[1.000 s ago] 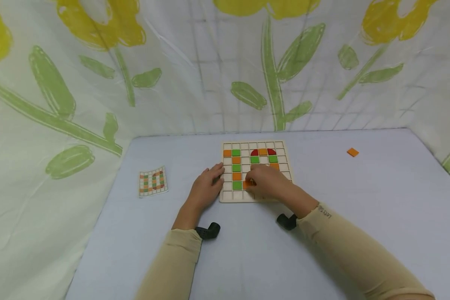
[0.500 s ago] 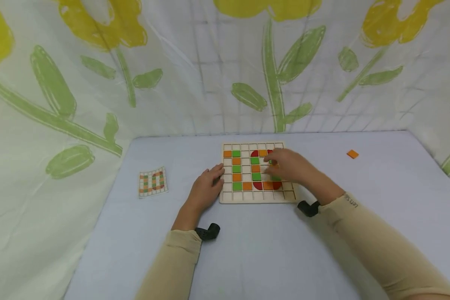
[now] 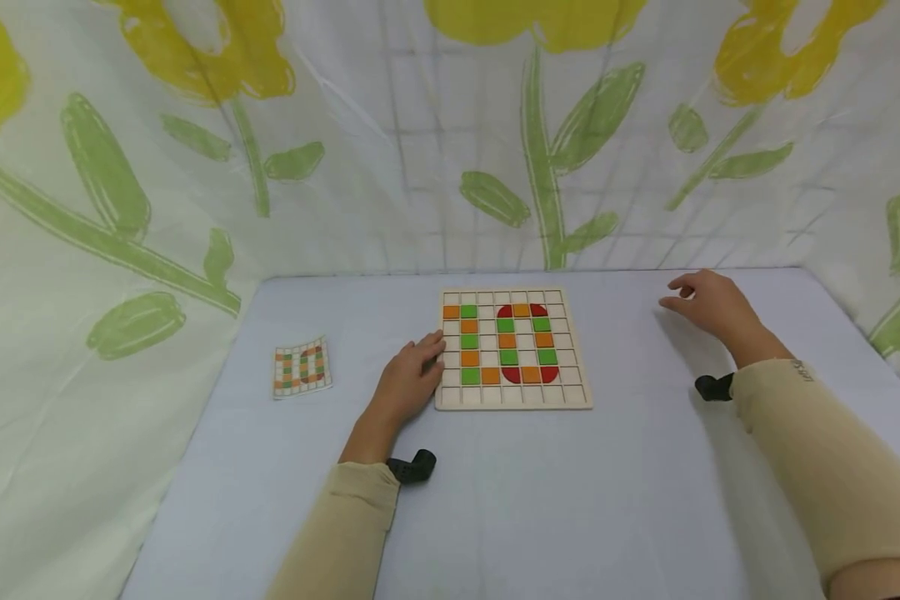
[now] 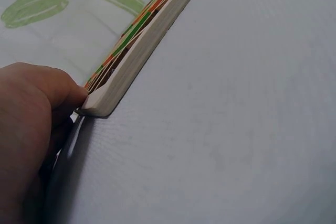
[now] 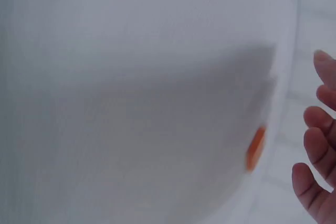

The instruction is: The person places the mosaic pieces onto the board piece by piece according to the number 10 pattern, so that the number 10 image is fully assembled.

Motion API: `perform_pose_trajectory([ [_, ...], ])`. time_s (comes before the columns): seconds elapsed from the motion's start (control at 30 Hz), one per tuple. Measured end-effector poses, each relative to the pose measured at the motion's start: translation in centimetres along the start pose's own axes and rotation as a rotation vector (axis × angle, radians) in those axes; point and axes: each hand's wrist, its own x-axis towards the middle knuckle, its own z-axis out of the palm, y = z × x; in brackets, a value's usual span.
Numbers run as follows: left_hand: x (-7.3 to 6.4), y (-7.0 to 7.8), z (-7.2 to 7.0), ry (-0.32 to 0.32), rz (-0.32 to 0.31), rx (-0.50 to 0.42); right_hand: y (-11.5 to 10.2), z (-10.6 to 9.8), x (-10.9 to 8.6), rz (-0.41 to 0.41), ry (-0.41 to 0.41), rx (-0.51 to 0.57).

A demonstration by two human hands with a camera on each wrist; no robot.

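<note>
A square wooden grid board (image 3: 573, 387) lies on the table, with green, orange and red tiles set in its cells. Straight fingers of my left hand (image 3: 408, 379) rest along the board's left edge; in the left wrist view the thumb (image 4: 71, 90) touches its near corner. Away to the right, my right hand (image 3: 720, 310) hovers above the table with thumb and fingers parted and nothing between them. In the right wrist view a loose orange tile (image 5: 255, 149) lies on the table near the fingertips; the hand hides it in the head view.
A small card (image 3: 302, 368) printed with a coloured grid pattern lies left of the left hand. Behind the table (image 3: 525, 500) hangs a white cloth (image 3: 345, 192) with yellow flowers. Each wrist wears a black camera band (image 3: 412, 467).
My right hand has left the board and moved right to the loose orange tile, uncovering the tile pattern. My left hand stays at the board's left edge.
</note>
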Motion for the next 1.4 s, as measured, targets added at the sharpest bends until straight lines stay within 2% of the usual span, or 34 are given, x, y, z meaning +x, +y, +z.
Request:
perform_pose_trajectory([
  [0.13,0.0,-0.1,0.0,0.006,0.001,0.004,2.7,0.0,-0.6,0.067,-0.035,-0.045],
  [0.27,0.0,-0.1,0.1,-0.001,0.007,-0.001,3.9,0.2,-1.0,0.116,-0.069,-0.048],
  [0.63,0.2,-0.1,0.0,-0.001,0.024,0.017,4.0,-0.8,-1.7,0.205,-0.128,-0.003],
  [0.8,0.2,-0.2,0.0,0.001,0.025,0.014,4.1,-0.7,-1.6,0.182,-0.105,-0.017],
  [0.9,0.1,-0.2,0.0,0.000,0.027,0.005,3.3,-0.5,-1.3,0.143,-0.098,-0.038],
  [0.97,0.1,-0.2,0.0,0.000,0.028,0.004,2.1,-0.2,-1.0,0.094,-0.080,-0.047],
  [1.03,0.1,-0.1,0.0,0.001,0.029,0.004,-0.1,0.1,-0.5,0.028,-0.059,-0.050],
  [1.17,0.1,0.0,0.0,0.001,0.024,0.013,-6.9,1.3,-0.1,-0.113,-0.014,-0.060],
  [1.27,0.1,0.0,-0.1,0.004,0.027,0.016,-12.0,2.9,-0.5,-0.223,0.002,-0.069],
  [1.4,0.1,0.0,0.0,0.011,0.024,0.010,-17.8,5.6,-1.7,-0.383,-0.027,-0.076],
])
